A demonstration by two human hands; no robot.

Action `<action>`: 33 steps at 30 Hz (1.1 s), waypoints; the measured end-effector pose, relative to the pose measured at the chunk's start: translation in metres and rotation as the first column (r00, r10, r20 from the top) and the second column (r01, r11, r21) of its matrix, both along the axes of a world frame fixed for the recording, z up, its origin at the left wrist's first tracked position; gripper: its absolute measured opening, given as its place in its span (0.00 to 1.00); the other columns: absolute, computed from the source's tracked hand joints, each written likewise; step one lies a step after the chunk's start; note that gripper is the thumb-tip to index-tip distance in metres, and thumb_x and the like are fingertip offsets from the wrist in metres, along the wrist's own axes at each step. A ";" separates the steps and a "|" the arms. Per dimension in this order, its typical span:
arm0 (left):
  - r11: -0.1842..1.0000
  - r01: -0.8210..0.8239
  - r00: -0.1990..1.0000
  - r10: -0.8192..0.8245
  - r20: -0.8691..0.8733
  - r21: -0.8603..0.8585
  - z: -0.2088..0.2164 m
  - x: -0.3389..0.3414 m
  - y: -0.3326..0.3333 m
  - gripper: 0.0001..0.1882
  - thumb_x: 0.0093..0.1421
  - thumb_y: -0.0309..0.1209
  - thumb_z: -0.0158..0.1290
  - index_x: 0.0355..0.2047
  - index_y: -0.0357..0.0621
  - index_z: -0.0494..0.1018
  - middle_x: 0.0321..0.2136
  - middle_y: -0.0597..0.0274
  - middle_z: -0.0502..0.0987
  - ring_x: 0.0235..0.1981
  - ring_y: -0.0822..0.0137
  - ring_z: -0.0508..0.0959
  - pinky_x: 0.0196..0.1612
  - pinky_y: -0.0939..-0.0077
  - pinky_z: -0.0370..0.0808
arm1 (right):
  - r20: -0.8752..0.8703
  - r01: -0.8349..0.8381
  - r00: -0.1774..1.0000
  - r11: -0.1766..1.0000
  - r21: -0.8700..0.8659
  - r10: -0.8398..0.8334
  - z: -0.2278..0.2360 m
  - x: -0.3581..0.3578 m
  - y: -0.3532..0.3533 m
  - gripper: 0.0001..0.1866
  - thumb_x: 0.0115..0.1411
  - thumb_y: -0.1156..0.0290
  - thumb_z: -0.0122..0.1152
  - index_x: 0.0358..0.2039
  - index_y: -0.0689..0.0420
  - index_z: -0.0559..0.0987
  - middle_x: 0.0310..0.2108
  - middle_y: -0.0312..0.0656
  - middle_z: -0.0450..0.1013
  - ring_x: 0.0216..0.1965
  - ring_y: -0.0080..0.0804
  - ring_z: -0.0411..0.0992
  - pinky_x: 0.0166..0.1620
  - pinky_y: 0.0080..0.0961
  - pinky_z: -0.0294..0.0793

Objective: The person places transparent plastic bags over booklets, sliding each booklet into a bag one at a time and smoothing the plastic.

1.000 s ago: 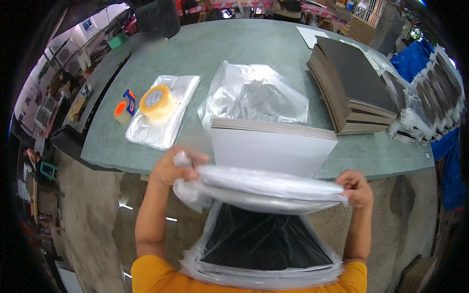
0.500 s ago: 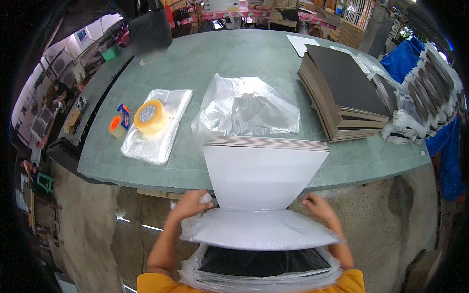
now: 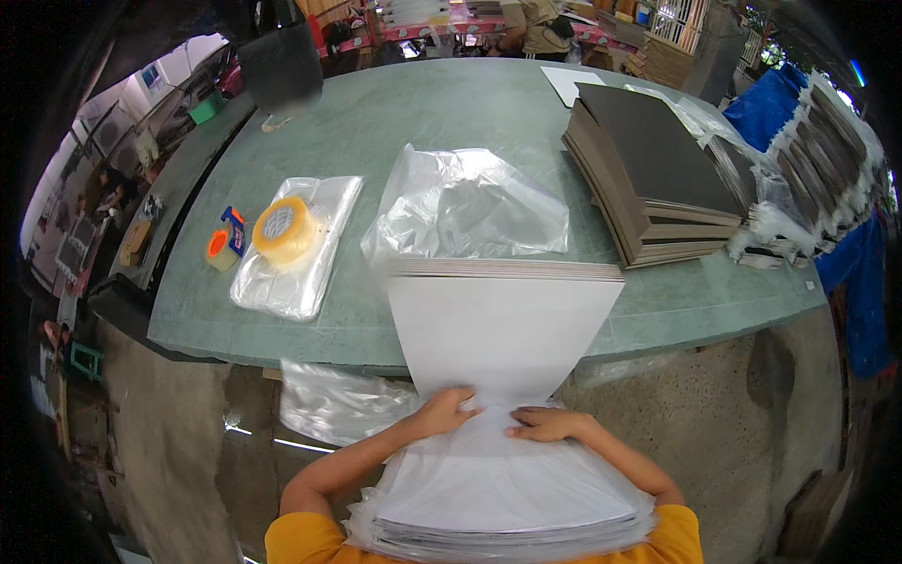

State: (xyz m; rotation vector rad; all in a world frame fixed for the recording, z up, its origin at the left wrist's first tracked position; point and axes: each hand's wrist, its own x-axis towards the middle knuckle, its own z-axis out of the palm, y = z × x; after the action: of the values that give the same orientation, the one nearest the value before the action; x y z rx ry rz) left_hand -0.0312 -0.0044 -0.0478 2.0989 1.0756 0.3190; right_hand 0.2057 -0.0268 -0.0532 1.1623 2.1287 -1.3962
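Observation:
A thick stack of white boards (image 3: 503, 324) extends from the table's near edge toward me, its layered edges facing away. Clear plastic film (image 3: 498, 456) meets the stack's near end and spreads over a pile of plastic-covered sheets (image 3: 507, 526) against my body. My left hand (image 3: 445, 412) rests where film and boards meet, thumb and fingers apart. Across a small gap, my right hand (image 3: 548, 424) lies on the film with its fingers stretched leftward. Another loose sheet of clear plastic (image 3: 343, 404) hangs below the table edge, by my left forearm.
On the green table (image 3: 376, 103), a tape roll (image 3: 285, 230) sits on folded plastic bags (image 3: 299, 282), beside a tape dispenser (image 3: 225, 244). Crumpled plastic (image 3: 470, 202) lies beyond the boards. Dark boards (image 3: 658, 150) are stacked at right, near wrapped bundles (image 3: 822, 169).
Both hands have moved inward from the sides onto the film at the boards' near end. The raised film has come down over the dark opening, and loose plastic now shows at left.

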 end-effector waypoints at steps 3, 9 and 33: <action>0.977 -0.208 0.840 0.206 0.502 -0.053 0.109 0.041 0.011 0.17 0.52 0.36 0.50 0.39 0.39 0.65 0.31 0.56 0.70 0.32 0.63 0.71 0.35 0.70 0.67 | -0.316 -0.012 0.949 0.998 -0.065 -0.009 0.088 -0.033 0.016 0.33 0.53 0.43 0.41 0.42 0.63 0.69 0.37 0.50 0.69 0.40 0.40 0.67 0.44 0.26 0.64; 0.969 0.043 0.629 0.164 0.760 -0.245 0.209 0.024 0.029 0.35 0.44 0.25 0.57 0.53 0.40 0.54 0.47 0.57 0.62 0.45 0.66 0.66 0.44 0.76 0.66 | -0.801 0.560 0.245 0.754 -0.343 -0.547 0.184 -0.038 0.025 0.18 0.46 0.72 0.62 0.38 0.62 0.71 0.32 0.35 0.70 0.33 0.18 0.65 0.37 0.18 0.65; 0.936 -0.351 0.797 0.309 0.519 -0.018 0.142 -0.003 0.009 0.12 0.50 0.27 0.52 0.35 0.37 0.68 0.26 0.62 0.70 0.26 0.71 0.70 0.27 0.80 0.68 | -0.502 0.377 -0.426 0.357 -0.855 -0.752 0.151 0.000 0.023 0.09 0.55 0.66 0.51 0.24 0.59 0.72 0.17 0.34 0.69 0.19 0.21 0.67 0.23 0.16 0.66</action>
State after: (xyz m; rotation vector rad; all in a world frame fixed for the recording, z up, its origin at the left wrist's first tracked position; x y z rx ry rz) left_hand -0.0339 0.0050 0.0941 1.7217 1.0974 1.0517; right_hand 0.2055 -0.0039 0.0979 1.5615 1.1123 -4.0013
